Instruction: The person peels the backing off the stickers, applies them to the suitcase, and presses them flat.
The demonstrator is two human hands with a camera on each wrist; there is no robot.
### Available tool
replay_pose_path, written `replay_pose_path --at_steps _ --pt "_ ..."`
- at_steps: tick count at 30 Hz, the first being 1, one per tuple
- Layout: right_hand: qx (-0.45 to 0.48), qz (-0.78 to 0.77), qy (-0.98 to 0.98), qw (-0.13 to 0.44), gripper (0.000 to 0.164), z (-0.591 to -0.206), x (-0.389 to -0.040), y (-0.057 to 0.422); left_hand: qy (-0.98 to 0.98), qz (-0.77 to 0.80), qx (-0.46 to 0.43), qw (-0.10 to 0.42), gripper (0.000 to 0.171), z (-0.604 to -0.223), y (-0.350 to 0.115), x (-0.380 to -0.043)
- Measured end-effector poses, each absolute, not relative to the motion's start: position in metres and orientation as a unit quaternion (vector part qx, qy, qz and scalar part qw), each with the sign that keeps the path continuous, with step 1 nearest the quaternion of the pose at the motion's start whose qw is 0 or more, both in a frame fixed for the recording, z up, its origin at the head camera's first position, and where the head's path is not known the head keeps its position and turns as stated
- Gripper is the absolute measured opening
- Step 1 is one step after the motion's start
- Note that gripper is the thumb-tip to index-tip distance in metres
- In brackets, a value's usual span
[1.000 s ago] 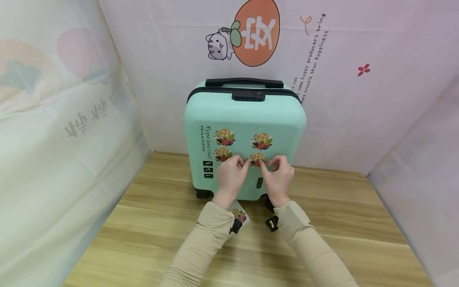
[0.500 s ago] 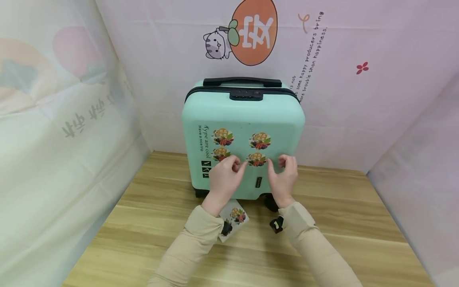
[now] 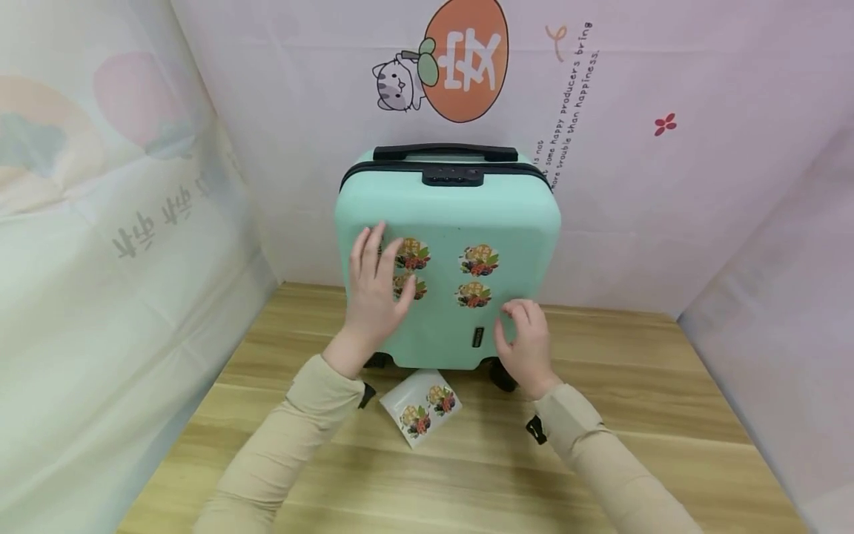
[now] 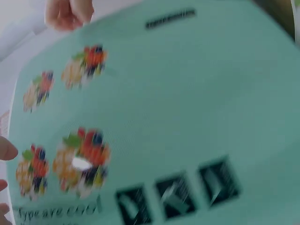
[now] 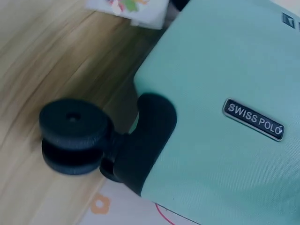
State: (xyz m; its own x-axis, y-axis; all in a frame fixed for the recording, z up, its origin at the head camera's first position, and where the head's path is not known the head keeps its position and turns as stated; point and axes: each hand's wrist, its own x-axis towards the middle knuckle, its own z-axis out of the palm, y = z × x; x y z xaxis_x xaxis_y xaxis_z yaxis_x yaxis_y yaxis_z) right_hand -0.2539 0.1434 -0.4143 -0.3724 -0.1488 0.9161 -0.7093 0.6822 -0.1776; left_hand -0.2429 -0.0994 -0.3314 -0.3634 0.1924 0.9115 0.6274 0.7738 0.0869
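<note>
A mint-green suitcase (image 3: 447, 211) stands upright with round fruit stickers on its front. The right-hand pair is an upper sticker (image 3: 479, 260) and a lower sticker (image 3: 474, 295). My left hand (image 3: 372, 304), fingers spread, is in front of the left-hand pair, partly covering a lower sticker (image 3: 416, 288) and hiding most of the printed lettering. Beside the suitcase's lower right side, my right hand (image 3: 528, 345) has loosely bent fingers and holds nothing. A white sticker sheet (image 3: 402, 394) with two fruit stickers lies on the wooden surface below the suitcase.
A black nameplate (image 5: 253, 119) reading SWISS POLO and a black wheel (image 5: 75, 124) show in the right wrist view. A black handle (image 3: 445, 152) tops the suitcase. Printed cloth walls (image 3: 620, 185) surround the wooden surface (image 3: 634, 393).
Both hands have come away from the lower right sticker, which now lies uncovered on the suitcase. The left hand moved left and its fingers spread; the right moved slightly right. The sticker sheet is uncovered.
</note>
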Motion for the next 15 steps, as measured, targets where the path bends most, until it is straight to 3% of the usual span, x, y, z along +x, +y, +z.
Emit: replay_pose_path --at_steps 4,15 --pt "0.315 0.237 -0.78 0.486 0.023 -0.416 -0.256 0.144 -0.825 -0.186 -0.247 0.472 0.063 -0.316 -0.114 -0.251" --pt "0.42 -0.006 -0.799 0.431 0.046 -0.422 -0.267 0.14 -0.867 -0.142 -0.228 0.42 0.066 -0.292 -0.123 -0.268"
